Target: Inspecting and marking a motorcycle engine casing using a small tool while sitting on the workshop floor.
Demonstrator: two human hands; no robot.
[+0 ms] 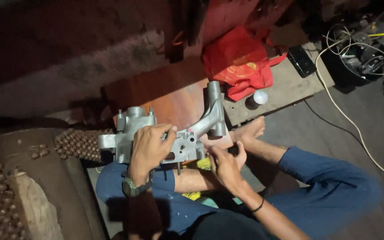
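A grey cast-metal engine bracket (132, 126) with a long arm reaching up to the right is held above my lap. My left hand (150, 149), with a watch on the wrist, grips the body of the bracket from the front. My right hand (225, 166), a black band on its wrist, is closed at the bracket's lower right edge; its fingers pinch something small that I cannot make out. I sit cross-legged in blue trousers, with a bare foot (252, 129) behind the bracket.
A red bag (241, 62) and a white ball (260, 97) lie on a wooden board (285, 86) ahead. A beaded seat cover (78, 144) lies at the left. A white cable (347, 118) crosses the floor at right, near dark machine parts (365, 58).
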